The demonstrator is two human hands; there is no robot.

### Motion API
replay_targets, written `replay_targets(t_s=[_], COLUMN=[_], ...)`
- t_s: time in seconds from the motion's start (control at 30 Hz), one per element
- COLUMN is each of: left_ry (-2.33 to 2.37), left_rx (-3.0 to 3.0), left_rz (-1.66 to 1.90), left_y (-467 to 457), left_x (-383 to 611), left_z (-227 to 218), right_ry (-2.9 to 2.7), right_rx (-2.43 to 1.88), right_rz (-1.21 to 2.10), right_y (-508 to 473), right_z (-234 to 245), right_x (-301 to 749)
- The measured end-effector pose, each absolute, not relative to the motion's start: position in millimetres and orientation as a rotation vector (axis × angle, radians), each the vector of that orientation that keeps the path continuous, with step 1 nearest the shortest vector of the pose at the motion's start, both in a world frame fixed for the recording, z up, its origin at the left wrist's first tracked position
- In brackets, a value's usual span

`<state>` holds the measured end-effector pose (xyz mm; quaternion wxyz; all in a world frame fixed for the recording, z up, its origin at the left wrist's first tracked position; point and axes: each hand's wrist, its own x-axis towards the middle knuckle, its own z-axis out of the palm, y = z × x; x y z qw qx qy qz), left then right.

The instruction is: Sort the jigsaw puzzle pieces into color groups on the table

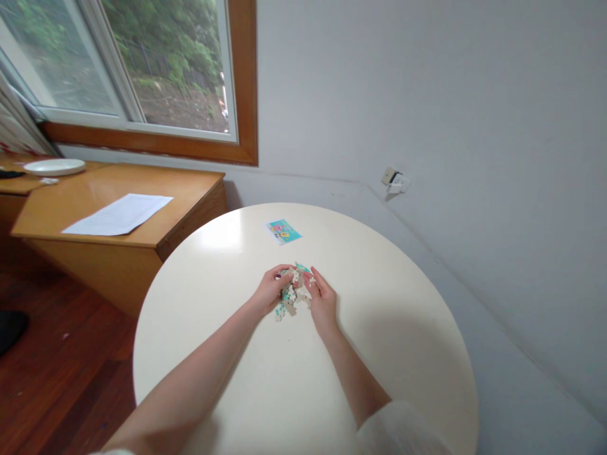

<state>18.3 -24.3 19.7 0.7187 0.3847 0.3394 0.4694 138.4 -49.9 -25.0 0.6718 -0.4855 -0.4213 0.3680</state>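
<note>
A small heap of jigsaw puzzle pieces (291, 299) lies near the middle of the round white table (294, 392). Some pieces show a teal printed face, others a plain greyish-beige back. My left hand (271, 288) is curled round the left side of the heap, its thumb over some pieces. On the opposite side my right hand (324, 302) is closed about more pieces, with a pale one by its thumb. The fingertips of both hands are partly hidden among the pieces. Beyond them a teal picture card (283, 231) with colourful figures lies flat.
To the left stands a wooden desk (190, 183) bearing a sheet of white paper (121, 213) and a white round lid or plate (55, 167). A wall socket with a plug (396, 181) is behind the table at right. The window (165, 69) is at upper left.
</note>
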Motion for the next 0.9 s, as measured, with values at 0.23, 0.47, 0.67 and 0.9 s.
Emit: replay_targets(t_s=[0.23,0.47,0.67,0.9], left_ry=[0.729,0.741,0.74,0.757], left_rx=[0.857,0.882,0.903,0.906], left_rz=[1.062,1.098,1.072,1.067], left_y=[-23,-21,-23,-22], left_x=[18,19,18,18], left_z=[17,13,15,14], right_ry=[-1.526,-1.898,-1.823,-1.689], right_rx=[-1.603,-1.842,-1.683,-1.58], right_rz=[-0.034,-0.18,-0.013,0.134], right_y=[-72,-79,-71,-67], right_z=[7,9,-2,-6], right_x=[142,150,153,155])
